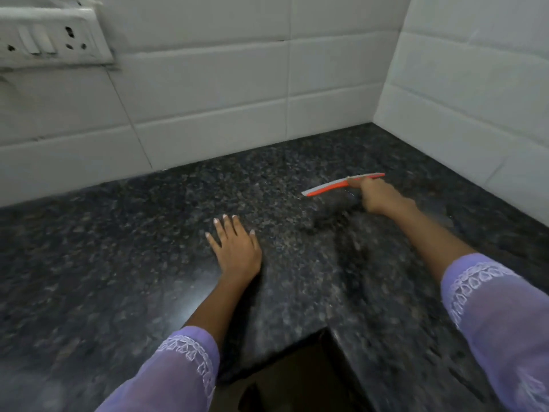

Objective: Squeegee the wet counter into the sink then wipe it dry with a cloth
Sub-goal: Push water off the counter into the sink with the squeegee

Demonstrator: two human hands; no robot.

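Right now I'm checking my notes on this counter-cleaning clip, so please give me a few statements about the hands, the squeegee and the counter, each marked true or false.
1. The right hand grips the orange squeegee. True.
2. The left hand holds a cloth. False: it lies flat, fingers spread, on the dark granite counter, holding nothing.
3. The squeegee is near the corner of the tiled walls. True.
4. A sink shows beside the squeegee. False: no sink is in view.
5. A switch plate is on the right wall. False: it is upper left.
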